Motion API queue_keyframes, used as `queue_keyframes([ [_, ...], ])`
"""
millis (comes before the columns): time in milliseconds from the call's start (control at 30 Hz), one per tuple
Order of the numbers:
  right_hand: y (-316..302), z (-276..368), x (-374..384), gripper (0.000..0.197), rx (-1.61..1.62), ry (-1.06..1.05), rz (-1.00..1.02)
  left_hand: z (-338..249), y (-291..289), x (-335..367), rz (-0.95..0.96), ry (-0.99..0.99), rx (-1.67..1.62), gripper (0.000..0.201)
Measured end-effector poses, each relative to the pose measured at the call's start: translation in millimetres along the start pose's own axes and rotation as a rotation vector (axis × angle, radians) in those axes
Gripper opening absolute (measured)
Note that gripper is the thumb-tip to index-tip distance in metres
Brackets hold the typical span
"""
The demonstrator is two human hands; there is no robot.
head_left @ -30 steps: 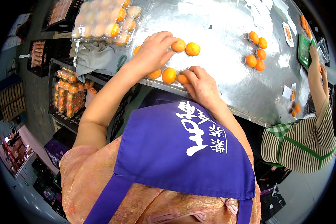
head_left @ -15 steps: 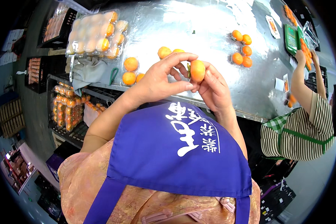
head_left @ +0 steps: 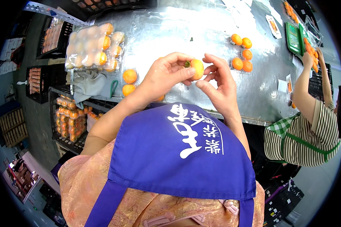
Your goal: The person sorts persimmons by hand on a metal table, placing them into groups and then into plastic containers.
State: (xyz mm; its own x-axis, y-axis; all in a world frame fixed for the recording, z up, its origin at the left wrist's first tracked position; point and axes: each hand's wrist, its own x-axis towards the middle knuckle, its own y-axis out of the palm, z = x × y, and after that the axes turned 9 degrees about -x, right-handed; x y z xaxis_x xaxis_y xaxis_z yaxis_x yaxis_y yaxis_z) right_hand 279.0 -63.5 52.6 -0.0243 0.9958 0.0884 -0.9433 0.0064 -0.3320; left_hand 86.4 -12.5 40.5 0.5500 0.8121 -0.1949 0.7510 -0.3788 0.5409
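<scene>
In front of my apron I hold a persimmon [head_left: 197, 69], yellow-orange and smooth, with a green leafy top turned to the left. My left hand [head_left: 166, 73] is closed round it, thumb on the near face and fingers behind. Just to its right is my right hand [head_left: 220, 85], with thumb and fingers spread apart and nothing between them. Past my left wrist, orange fruits [head_left: 130, 76] sit in a clear tray on the metal table [head_left: 170, 41], partly hidden by my arm. Further right, another clear tray holds several orange fruits [head_left: 236, 63].
Stacked clear clamshell packs of fruit [head_left: 89, 47] stand at the far left. A grey cloth [head_left: 88, 82] lies near the table's left edge. Below it, a black crate holds packed fruit [head_left: 70, 121]. On the right, a co-worker's hands [head_left: 310, 60] handle orange fruit beside a green scale [head_left: 293, 37].
My right hand has let go of the persimmon and opened, moving slightly right. The persimmon stays in my left hand, shifted a little left. The view has tilted, showing a black crate at the top.
</scene>
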Motion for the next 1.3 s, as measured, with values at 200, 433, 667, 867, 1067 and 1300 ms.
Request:
queue_keyframes([
  [200,-1,-9,12,0.053,0.091,-0.024,0.115,-6,4,8,-0.055,0.018,0.117,0.025],
  [433,0,-13,5,0.052,0.549,0.26,0.141,-4,8,14,-0.068,0.108,0.24,0.012],
  [667,1,-22,-2,0.045,0.729,0.364,0.235,-5,1,16,0.043,0.2,0.359,0.015],
  [867,0,-29,-8,0.041,0.865,0.343,0.276,-16,1,10,0.175,0.183,0.418,0.018],
  [1067,3,-34,-13,0.046,0.868,0.326,0.327,-16,3,6,0.15,0.112,0.412,0.017],
  [1300,7,-22,-13,0.054,0.969,0.479,0.281,-16,5,4,0.213,0.2,0.413,0.022],
])
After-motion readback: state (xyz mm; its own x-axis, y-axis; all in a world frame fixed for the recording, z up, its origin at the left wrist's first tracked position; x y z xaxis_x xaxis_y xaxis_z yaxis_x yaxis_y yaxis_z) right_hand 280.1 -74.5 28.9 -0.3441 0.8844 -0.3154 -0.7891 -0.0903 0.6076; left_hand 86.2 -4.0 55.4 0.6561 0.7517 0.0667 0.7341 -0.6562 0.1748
